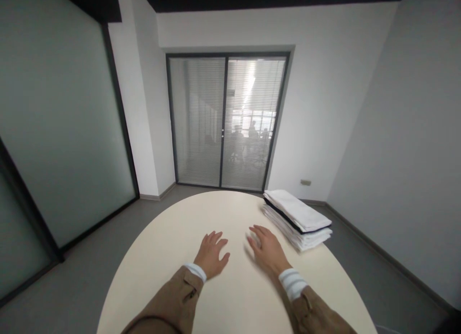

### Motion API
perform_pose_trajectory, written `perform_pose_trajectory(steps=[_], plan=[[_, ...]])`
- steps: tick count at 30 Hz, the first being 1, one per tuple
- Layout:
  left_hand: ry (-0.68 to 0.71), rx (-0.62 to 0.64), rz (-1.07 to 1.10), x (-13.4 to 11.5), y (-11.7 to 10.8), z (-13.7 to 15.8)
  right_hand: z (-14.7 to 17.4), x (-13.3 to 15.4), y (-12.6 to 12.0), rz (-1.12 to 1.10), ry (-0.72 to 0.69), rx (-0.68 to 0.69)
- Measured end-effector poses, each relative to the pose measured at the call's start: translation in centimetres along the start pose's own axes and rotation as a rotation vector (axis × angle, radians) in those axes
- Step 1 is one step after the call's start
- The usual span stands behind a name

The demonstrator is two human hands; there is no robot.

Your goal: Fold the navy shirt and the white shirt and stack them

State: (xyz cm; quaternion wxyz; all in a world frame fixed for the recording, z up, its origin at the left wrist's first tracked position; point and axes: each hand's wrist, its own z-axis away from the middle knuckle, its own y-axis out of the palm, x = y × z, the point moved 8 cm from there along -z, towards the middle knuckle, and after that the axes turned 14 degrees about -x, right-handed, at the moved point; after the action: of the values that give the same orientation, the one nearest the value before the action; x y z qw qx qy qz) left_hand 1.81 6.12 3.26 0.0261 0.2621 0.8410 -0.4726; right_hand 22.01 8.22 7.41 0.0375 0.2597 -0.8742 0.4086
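My left hand (212,255) hovers over or rests on the pale round table (173,243), its fingers apart and nothing in them. Across from it, my right hand (265,250) has its fingers spread and slightly curled, also holding nothing. A stack of folded white cloths (298,211) lies at the table's right edge, just beyond my right hand and not touched by it. One dark layer shows between the white ones. Whether either palm touches the tabletop, I cannot tell.
Behind the table stands a dark-framed glass partition (223,123) with blinds. Frosted glass panels (65,108) line the left side, and a plain wall (406,147) is on the right. A small socket plate (305,182) sits low on the back wall.
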Motion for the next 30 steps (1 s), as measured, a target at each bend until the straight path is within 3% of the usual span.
perform_pose_trajectory(steps=[5,11,30], plan=[[-0.017,0.117,-0.019,0.2,0.6,1.0,4.5,0.8,1.6,0.016,0.044,0.249],[0.005,0.200,-0.011,-0.1,0.9,1.2,6.2,1.2,1.9,0.018,0.059,0.456],[0.020,0.257,-0.030,-0.1,1.2,1.4,6.2,0.9,2.4,0.049,0.056,0.518]])
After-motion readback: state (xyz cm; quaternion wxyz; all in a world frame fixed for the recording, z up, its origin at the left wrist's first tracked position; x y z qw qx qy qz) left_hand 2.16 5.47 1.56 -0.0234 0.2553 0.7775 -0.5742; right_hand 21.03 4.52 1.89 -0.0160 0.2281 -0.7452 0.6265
